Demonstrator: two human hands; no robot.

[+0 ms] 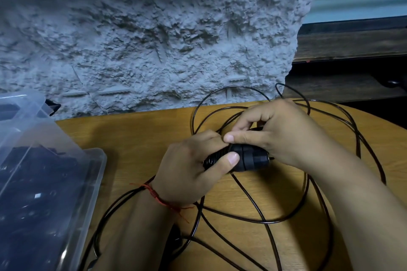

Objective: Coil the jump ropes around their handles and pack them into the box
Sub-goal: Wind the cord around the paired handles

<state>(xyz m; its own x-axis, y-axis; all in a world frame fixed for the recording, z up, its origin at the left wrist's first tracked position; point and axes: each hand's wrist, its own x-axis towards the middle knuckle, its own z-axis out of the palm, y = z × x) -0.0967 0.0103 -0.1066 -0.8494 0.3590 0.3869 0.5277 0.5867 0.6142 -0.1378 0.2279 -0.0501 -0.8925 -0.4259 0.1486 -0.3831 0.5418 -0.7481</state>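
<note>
I see the black jump-rope handles (240, 157) held together between both hands above the wooden table (132, 138). My left hand (193, 169) wraps them from below, thumb on top; my right hand (271, 132) pinches them from above. The thin black rope (248, 220) sprawls in loose loops around and beneath both hands. A clear plastic box (66, 182) sits left of the left hand.
</note>
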